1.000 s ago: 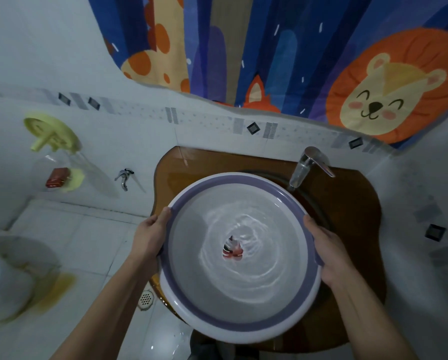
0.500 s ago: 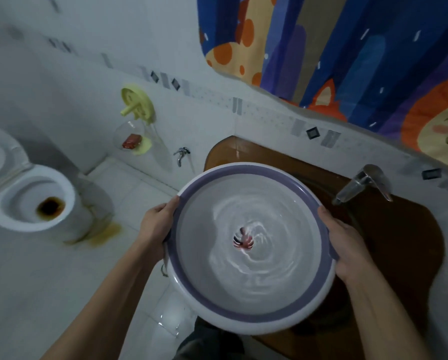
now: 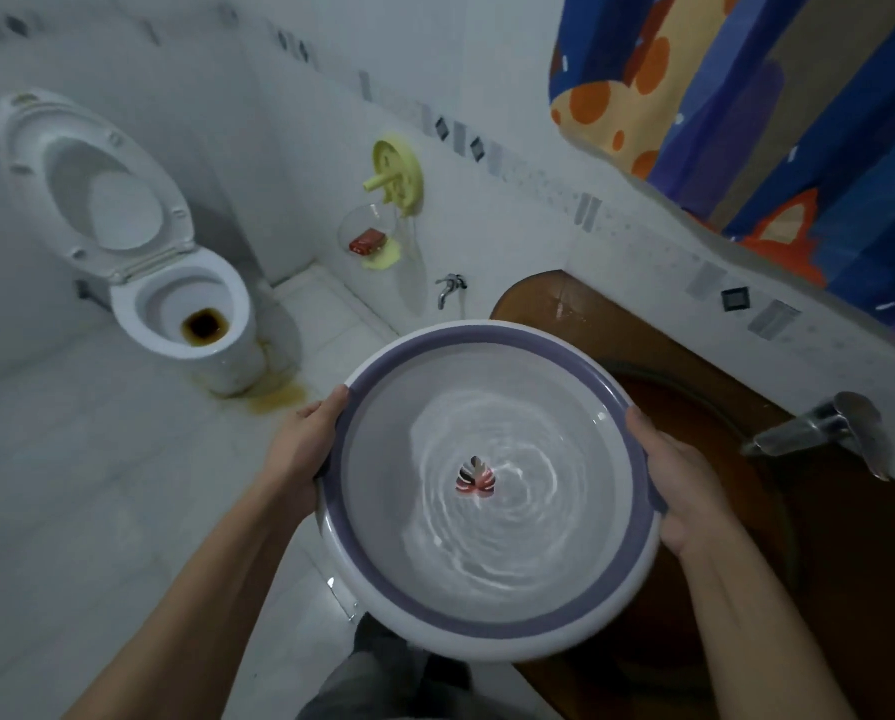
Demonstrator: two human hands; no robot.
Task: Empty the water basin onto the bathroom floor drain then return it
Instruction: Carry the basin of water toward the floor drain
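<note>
My left hand (image 3: 300, 454) and right hand (image 3: 689, 485) each had a grip clamped on opposite rims of the water basin (image 3: 492, 610), held level, rippling water inside. It hung partly over the brown worktop (image 3: 565, 314) edge, partly over the tiled floor (image 3: 97, 485). Toilet (image 3: 175, 304) far left.

Both hands on the basin (image 3: 362, 558) now: left hand (image 3: 300, 449) gripping the left rim, right hand (image 3: 689, 491) clamped on the right. Water (image 3: 528, 517) ripples inside around a leaf print (image 3: 475, 477). Brown counter (image 3: 643, 345) and tap (image 3: 819, 428) sit to the right; toilet (image 3: 175, 304), lid up, far left on the white floor (image 3: 71, 485).
</note>
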